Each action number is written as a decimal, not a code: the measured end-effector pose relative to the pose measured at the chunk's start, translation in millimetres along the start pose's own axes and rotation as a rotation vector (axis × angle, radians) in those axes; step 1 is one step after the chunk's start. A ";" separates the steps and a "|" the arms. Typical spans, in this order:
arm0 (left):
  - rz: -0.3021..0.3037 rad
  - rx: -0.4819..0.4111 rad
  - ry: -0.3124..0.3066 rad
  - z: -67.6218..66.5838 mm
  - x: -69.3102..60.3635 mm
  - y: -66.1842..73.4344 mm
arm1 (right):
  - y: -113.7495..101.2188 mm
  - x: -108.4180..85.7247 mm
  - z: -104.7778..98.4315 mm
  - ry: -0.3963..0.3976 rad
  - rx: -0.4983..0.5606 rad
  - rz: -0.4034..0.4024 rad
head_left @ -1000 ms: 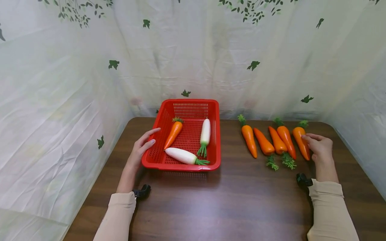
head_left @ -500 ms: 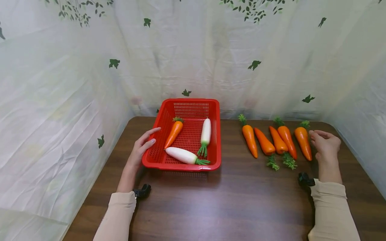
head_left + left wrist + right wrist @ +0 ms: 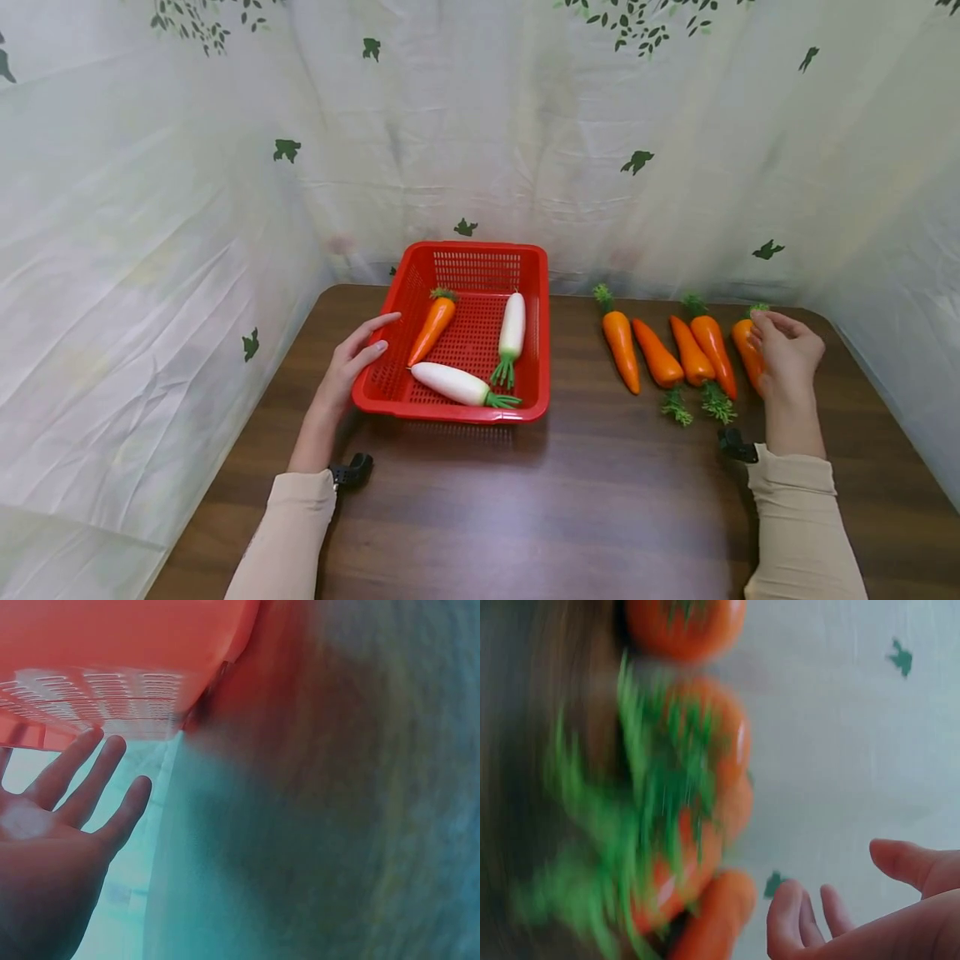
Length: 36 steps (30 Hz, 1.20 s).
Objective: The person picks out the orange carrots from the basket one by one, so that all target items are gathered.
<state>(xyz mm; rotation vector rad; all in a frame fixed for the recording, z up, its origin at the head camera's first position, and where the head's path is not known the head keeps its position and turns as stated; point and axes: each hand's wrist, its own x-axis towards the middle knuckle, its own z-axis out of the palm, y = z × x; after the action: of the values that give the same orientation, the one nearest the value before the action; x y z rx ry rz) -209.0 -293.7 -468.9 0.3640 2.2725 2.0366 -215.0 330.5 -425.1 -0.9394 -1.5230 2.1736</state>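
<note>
At the left side of a red plastic basket, the left hand rests with thumb and index finger reaching to the rim. In the left wrist view, that hand's other fingers are spread beside the basket's outer wall. Inside lie a carrot and two white radishes with green tops. The right hand hovers over the rightmost carrot, partly hiding it. Its thumb and fingers stand apart in the right wrist view, nothing between them.
Several more carrots lie in a row left of the right hand, including the leftmost carrot and a carrot with its leaves toward the front. A printed cloth hangs around the brown wooden table.
The right hand moved off the rightmost carrot to the right, then came back left above its top end. The left hand stays at the basket's side.
</note>
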 end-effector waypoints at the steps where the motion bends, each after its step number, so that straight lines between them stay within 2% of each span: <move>1: 0.000 0.000 0.000 -0.1 0.0 0.5 | 1.3 -3.2 4.5 -0.020 0.014 0.005; 7: 0.000 -0.006 -0.010 -1.0 -0.6 2.2 | 11.9 -24.6 32.3 -0.139 0.006 -0.003; 13: 0.004 -0.005 -0.004 -1.1 -0.9 2.0 | 21.5 -40.9 58.0 -0.281 -0.017 0.042; 20: 0.000 0.000 -0.005 -0.7 -0.3 0.2 | 29.3 -49.5 76.1 -0.286 -0.021 0.059; 26: 0.003 0.005 -0.001 -0.6 0.5 0.5 | 30.6 -60.7 88.8 -0.351 -0.005 0.065; 30: 0.003 0.015 -0.001 -1.3 0.4 -0.3 | 33.4 -72.4 104.3 -0.404 -0.032 0.044; 36: 0.011 0.013 -0.004 -0.1 0.6 -1.4 | 43.9 -88.1 129.6 -0.440 -0.067 0.000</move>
<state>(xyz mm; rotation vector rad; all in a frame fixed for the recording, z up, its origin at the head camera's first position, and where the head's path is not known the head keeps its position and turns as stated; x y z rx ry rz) -209.8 -293.8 -470.1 0.3821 2.2874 2.0259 -233.5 169.6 -408.9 -0.4940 -1.7907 2.4568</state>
